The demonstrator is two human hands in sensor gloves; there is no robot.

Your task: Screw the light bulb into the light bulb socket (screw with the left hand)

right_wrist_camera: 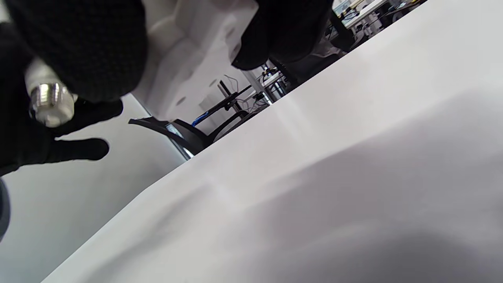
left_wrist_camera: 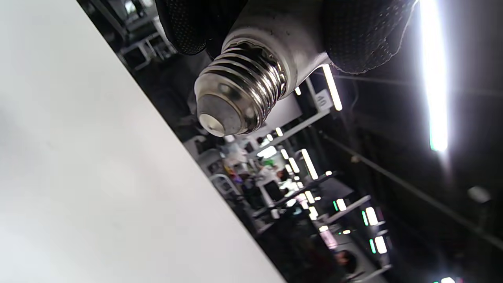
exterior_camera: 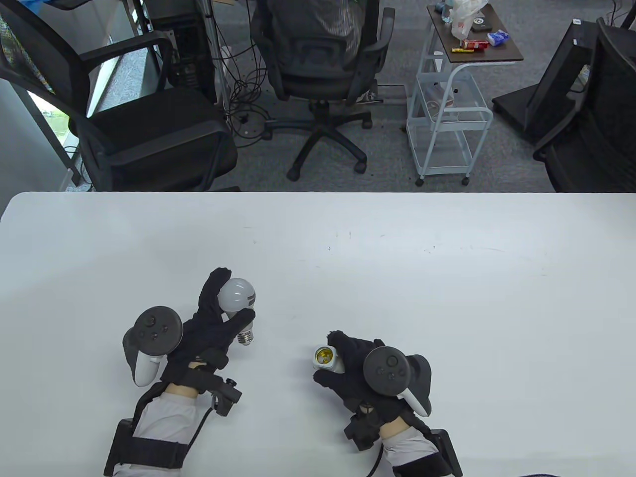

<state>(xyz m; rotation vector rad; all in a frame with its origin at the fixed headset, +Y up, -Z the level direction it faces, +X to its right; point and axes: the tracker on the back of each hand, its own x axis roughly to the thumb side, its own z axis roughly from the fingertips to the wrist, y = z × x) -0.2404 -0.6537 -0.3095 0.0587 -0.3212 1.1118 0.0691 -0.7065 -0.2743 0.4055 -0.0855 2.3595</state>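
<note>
The left hand [exterior_camera: 211, 323] sits at the lower left of the table view and grips a white light bulb [exterior_camera: 237, 294], its black-gloved fingers wrapped around the globe and neck so that the threaded metal base [exterior_camera: 244, 338] points toward the lower right of the frame, bare and apart from anything else. In the left wrist view the same threaded metal base [left_wrist_camera: 235, 98] fills the upper middle, shiny and uncovered, with gloved fingers [left_wrist_camera: 365, 35] pinching the white neck above it. The right hand [exterior_camera: 355, 370] lies lower and to the right of centre in the table view, curled around a white light bulb socket [exterior_camera: 328, 357] whose open mouth, showing a yellowish brass interior, faces left toward the bulb. Bulb and socket are near each other but not touching; a strip of bare white tabletop [exterior_camera: 348, 248] shows between them. In the right wrist view the socket [right_wrist_camera: 196, 51] appears as a blurred white body at the top, clasped between gloved fingers [right_wrist_camera: 78, 43]. Beyond the tabletop's far edge stand a black office chair [exterior_camera: 318, 74] and a small white cart [exterior_camera: 447, 109].
</note>
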